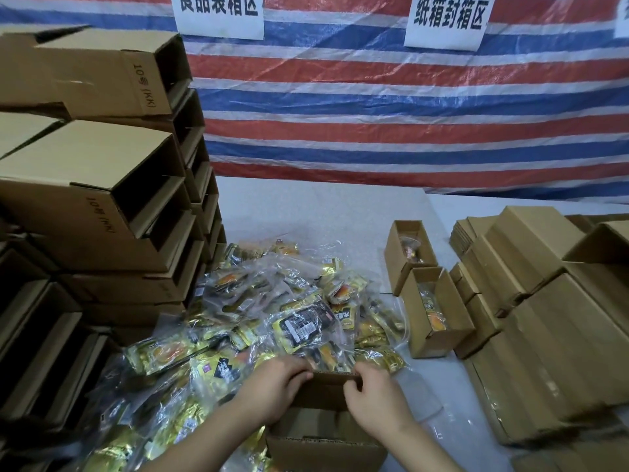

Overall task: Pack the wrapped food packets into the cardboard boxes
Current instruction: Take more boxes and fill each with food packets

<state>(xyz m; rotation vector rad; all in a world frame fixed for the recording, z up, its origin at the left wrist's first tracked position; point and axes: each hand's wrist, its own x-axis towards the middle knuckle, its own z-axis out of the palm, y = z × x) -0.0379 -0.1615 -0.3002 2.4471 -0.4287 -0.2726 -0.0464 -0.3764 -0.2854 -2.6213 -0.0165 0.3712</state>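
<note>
Pale grey tabletop [306,212] backed by a red, white and blue striped woven tarp [408,107] carries the work. Near its front edge sits a small corrugated cardboard box [323,434]; the left hand [275,390] and right hand [374,400] curl their fingers over its far flap [326,386], gripping it. Just behind the box lies a heap of crinkly gold-and-black packets [272,311]. Left of the box rise stacked open cartons [102,199]; to its right, two narrow open boxes [432,308] holding packets.
</note>
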